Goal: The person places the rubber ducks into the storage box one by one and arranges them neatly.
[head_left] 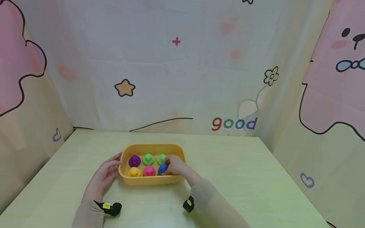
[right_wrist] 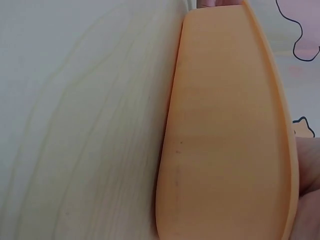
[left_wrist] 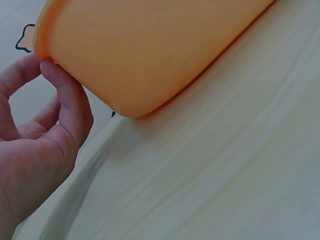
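On the table stands a yellow-orange plastic tray (head_left: 152,181) with rounded corners, holding small toy ducks. A purple duck (head_left: 134,161), a green duck (head_left: 148,159) and another green duck (head_left: 161,159) line the back. In front are a yellow duck (head_left: 134,172) and a pink duck (head_left: 149,171). My right hand (head_left: 176,165) reaches over the tray's right side and pinches a blue duck (head_left: 162,169). The left hand (head_left: 106,172) grips the tray's left rim; in the left wrist view its thumb (left_wrist: 65,82) sits under the rim. The right wrist view shows mostly the tray's outer wall (right_wrist: 225,125).
The pale wood-grain table (head_left: 242,177) extends on both sides of the tray. Behind it hangs a printed cloth backdrop (head_left: 159,72), with patterned side panels at left and right. Black wrist cameras (head_left: 114,209) sit on both sleeves.
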Available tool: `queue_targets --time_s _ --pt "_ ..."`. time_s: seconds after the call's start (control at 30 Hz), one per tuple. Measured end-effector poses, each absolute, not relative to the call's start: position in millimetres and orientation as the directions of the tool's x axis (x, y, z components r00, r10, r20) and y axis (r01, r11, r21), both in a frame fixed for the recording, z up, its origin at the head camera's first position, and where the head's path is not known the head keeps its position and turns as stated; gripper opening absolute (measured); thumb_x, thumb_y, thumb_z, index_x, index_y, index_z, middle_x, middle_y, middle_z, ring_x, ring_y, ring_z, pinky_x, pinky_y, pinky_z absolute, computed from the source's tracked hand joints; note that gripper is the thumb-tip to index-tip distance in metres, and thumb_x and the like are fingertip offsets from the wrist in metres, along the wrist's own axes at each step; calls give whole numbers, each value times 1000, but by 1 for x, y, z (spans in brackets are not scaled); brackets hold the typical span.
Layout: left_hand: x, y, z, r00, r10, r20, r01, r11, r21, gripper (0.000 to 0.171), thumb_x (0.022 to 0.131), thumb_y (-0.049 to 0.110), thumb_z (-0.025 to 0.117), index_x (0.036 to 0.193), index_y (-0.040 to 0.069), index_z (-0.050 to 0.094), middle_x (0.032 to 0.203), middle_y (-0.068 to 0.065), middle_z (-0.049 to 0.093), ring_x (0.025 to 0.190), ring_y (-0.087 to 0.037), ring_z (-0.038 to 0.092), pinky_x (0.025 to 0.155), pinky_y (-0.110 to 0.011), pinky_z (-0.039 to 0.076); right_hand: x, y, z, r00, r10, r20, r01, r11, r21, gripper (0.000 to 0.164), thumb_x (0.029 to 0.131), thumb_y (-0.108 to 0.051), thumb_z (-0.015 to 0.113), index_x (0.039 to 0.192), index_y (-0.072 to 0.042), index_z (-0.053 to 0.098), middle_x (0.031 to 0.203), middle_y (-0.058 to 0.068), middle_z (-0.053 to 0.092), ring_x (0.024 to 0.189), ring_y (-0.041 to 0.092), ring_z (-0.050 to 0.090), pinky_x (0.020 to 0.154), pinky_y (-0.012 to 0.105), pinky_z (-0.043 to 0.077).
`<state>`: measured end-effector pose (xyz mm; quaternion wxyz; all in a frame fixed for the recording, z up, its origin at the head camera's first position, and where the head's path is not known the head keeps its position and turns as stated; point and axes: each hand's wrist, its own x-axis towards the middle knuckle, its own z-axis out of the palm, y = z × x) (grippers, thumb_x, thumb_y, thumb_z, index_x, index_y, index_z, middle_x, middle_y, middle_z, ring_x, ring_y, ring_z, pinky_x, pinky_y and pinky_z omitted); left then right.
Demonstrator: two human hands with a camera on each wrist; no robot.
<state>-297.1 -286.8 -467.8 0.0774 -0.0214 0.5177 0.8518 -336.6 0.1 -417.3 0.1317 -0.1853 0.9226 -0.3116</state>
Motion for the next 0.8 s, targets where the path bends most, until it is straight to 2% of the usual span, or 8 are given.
queue_targets --time_s 0.27,0.43,0.6,0.7,0.8 --pt "-297 -290 -470 -988 122 -96 -142 -461 876 32 99 1 45 122 21 53 112 13 64 101 -4 63 89 -18 53 -338 -5 -418 -889 -445 -113 -312 766 -562 25 76 0 80 96 -1 66 95 9 66 85 18 52 86 37 51" --pt "-296 -294 -471 -989 115 -97 -138 -450 882 39 99 1 45 135 16 46 110 14 65 101 -3 63 88 -18 53 -337 -7 -418 -881 -457 -122 -322 769 -552 23 76 6 75 97 0 66 97 10 67 85 19 53 85 36 53" --pt "-294 -297 -470 -987 108 -121 -157 -448 880 36 98 1 48 128 20 54 108 14 66 100 -3 64 89 -19 53 -333 -5 -412 -873 -473 -119 -342 767 -542 27 76 2 77 101 -1 68 105 12 68 98 25 61 92 39 53" --pt "-293 -299 -465 -987 83 -136 -156 -337 928 48 97 3 52 143 14 46 106 14 64 97 -2 63 87 -19 53 -331 -2 -406 -871 -480 -99 -354 756 -551 28 76 -1 79 103 -1 68 107 12 68 102 27 61 93 40 52" --pt "-292 -299 -457 -988 33 -150 -152 -113 982 63 96 8 57 152 -2 28 111 6 60 96 -3 62 86 -19 54 -329 3 -398 -878 -474 -62 -356 734 -578 25 79 -3 77 102 -1 68 102 11 69 98 26 62 89 38 53"
